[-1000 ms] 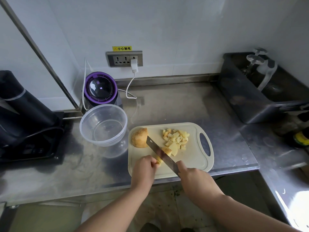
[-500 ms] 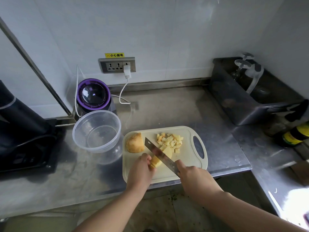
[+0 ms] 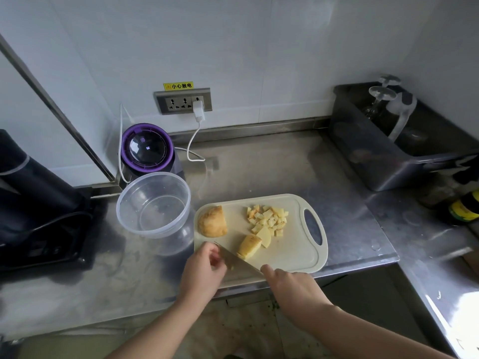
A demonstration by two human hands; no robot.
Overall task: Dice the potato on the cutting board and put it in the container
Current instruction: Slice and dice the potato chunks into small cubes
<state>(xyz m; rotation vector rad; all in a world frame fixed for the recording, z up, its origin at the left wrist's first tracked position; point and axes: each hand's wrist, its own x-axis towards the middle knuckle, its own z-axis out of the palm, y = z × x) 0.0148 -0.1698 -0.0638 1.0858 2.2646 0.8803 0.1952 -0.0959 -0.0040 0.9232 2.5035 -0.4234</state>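
A cream cutting board [image 3: 298, 255] lies at the counter's front edge. On it are an unpeeled potato half [image 3: 212, 222], a pile of diced potato [image 3: 268, 218] and a partly sliced potato wedge [image 3: 250, 246]. My right hand [image 3: 293, 283] grips the handle of a knife [image 3: 239, 259], whose blade lies low across the board's near left corner, just left of the wedge. My left hand [image 3: 204, 268] has its fingers curled against the blade near its tip and holds no potato. The clear round container [image 3: 124, 203] stands empty just left of the board.
A purple-topped appliance [image 3: 147, 149] stands behind the container, with a cable running to the wall socket [image 3: 184, 101]. A black appliance [image 3: 33, 203] fills the left side. A dark bin [image 3: 383, 161] with glasses sits at the back right, bottles [image 3: 464, 208] beside it.
My left hand has let go of the potato wedge and moved left to the blade's tip. The knife has come off the wedge and dropped toward the board's near left corner.
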